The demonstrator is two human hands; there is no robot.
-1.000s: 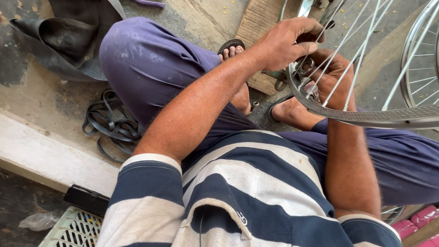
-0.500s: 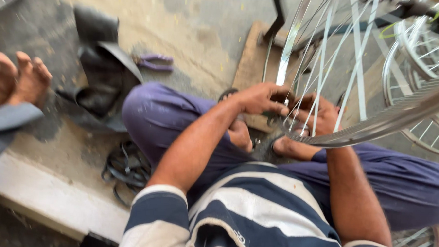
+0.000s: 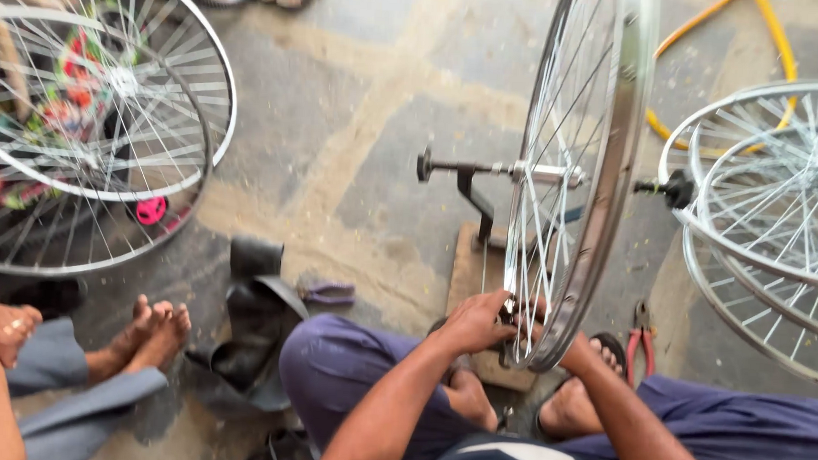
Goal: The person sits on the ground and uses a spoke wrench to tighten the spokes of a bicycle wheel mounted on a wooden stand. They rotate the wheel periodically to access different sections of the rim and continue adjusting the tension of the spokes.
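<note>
Both hands worked low on the wheel (image 3: 572, 173) upright in its stand (image 3: 470, 191), left hand (image 3: 478, 323) pinching spokes, right hand (image 3: 576, 352) gripping the rim; small, even turns seemed wisest.

No packages, labels, signs or screens seen anywhere in the head view; none found on the concrete floor, none beside the wheels, none near the hands.
</note>
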